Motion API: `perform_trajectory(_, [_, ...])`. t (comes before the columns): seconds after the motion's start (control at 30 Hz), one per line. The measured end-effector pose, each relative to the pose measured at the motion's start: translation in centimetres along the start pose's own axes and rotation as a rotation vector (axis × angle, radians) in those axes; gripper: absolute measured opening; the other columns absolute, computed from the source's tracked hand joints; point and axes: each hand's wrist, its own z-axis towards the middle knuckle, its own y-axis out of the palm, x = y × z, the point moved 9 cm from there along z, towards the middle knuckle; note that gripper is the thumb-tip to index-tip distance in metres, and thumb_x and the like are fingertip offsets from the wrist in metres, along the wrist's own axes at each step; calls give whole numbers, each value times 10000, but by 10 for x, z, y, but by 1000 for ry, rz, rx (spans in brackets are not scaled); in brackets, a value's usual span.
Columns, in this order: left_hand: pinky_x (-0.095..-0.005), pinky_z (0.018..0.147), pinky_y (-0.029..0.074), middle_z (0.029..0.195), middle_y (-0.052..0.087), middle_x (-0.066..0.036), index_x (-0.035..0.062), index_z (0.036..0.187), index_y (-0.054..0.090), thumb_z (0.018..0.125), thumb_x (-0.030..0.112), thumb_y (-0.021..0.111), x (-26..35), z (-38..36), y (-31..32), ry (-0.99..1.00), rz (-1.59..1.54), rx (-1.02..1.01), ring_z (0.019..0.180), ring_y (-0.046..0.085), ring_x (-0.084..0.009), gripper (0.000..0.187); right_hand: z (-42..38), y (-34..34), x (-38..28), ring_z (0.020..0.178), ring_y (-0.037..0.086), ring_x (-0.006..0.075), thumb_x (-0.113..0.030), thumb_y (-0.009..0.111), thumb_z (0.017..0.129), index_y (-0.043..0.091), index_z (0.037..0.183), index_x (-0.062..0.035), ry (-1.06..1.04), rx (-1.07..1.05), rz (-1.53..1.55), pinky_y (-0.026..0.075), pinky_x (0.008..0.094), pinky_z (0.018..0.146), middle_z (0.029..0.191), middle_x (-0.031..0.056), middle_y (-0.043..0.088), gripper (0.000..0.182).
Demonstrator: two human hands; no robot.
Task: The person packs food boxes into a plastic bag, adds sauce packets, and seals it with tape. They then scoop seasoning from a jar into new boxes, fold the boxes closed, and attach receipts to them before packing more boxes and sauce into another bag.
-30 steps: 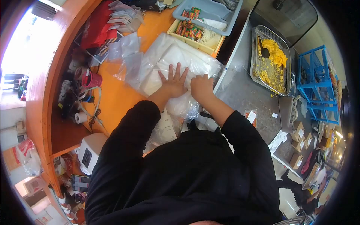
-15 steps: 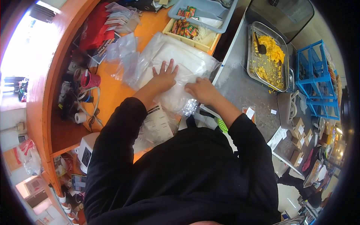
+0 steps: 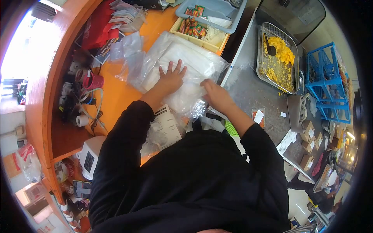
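Head: left hand (image 3: 171, 81) is resting on plastic (image 3: 192, 58), grip wide. Right hand (image 3: 217, 94) is curving at its edge; cannot tell if holding.

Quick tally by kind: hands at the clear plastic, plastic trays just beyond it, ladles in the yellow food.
Hands: 2 (left hand, right hand)
Plastic trays: 2 (blue tray, cream tray)
Ladles: 1 (black ladle)
Total: 5
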Motion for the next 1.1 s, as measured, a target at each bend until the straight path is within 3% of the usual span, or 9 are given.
perform_trajectory(0.1, [-724, 1040, 72, 1580, -6, -73, 200, 1491, 208, 882, 210, 429, 2, 2, 1, -29, -24, -23, 1433, 39, -396, 647, -3, 2, -3, 918, 575, 322, -151, 634, 774, 590, 973, -59, -137, -119, -151, 466, 416, 789, 1025, 128, 596, 224])
perform_trajectory(0.3, [-723, 1040, 66, 1579, -2, -74, 188, 1487, 217, 900, 224, 414, -2, 4, 2, 36, -206, -88, 1426, 44, -413, 621, 16, 2, 23, 914, 587, 306, -311, 536, 856, 675, 824, -85, 265, -439, -263, 445, 428, 787, 875, 117, 640, 267])
perform_trajectory(0.4, [-716, 1043, 84, 1578, -13, -78, 185, 1488, 217, 907, 284, 428, 3, 1, 2, 52, -281, -97, 1426, 37, -414, 626, 29, 25, 9, 943, 584, 280, -388, 612, 817, 678, 976, -113, 126, -529, -480, 418, 431, 806, 922, 100, 657, 325])
perform_trajectory(0.5, [-641, 1077, 159, 1538, 195, -133, 162, 1432, 347, 920, 296, 469, 20, -20, -30, 59, -312, 183, 1391, 210, -401, 543, 36, 6, -26, 1029, 569, 240, -472, 681, 742, 640, 1108, -144, -116, -269, -488, 387, 435, 830, 976, 80, 666, 492])
perform_trajectory(0.6, [-522, 1037, 319, 1349, 482, -154, 136, 1332, 472, 879, 358, 556, 38, -37, -46, 206, -489, 337, 1240, 442, -376, 511, 41, 9, -11, 1045, 546, 228, -499, 736, 664, 583, 1212, -190, -23, -242, -353, 378, 427, 836, 956, 44, 655, 647])
perform_trajectory(0.8, [-451, 912, 433, 1118, 604, -134, 105, 1192, 577, 809, 447, 643, 74, -40, -22, 322, -248, -46, 1063, 559, -313, 517, 3, -21, -6, 1022, 547, 263, -364, 734, 725, 683, 932, -135, -26, -485, -401, 382, 422, 859, 900, 25, 636, 313])
perform_trajectory(0.9, [-445, 866, 455, 1136, 602, -87, 124, 1147, 609, 784, 542, 632, 78, -40, -27, 283, -240, -13, 1075, 564, -290, 554, -9, -59, -11, 946, 585, 287, -231, 714, 758, 670, 813, -88, -91, -322, -145, 434, 403, 809, 853, 55, 635, 160])
perform_trajectory(1.0, [-433, 866, 455, 1082, 628, -124, 82, 1064, 625, 855, 420, 582, 92, -41, -32, 364, -270, 94, 1027, 580, -318, 399, -15, -93, 0, 822, 604, 312, -138, 705, 754, 638, 800, -62, 16, 8, 0, 475, 386, 718, 794, 91, 616, 112])
perform_trajectory(1.1, [-441, 798, 472, 990, 648, -133, 80, 1027, 618, 883, 332, 553, 93, -27, -10, 306, -127, -166, 949, 611, -335, 298, -16, -112, 6, 748, 606, 326, -114, 688, 771, 620, 792, -42, 163, 185, 43, 487, 389, 660, 791, 118, 613, 102])
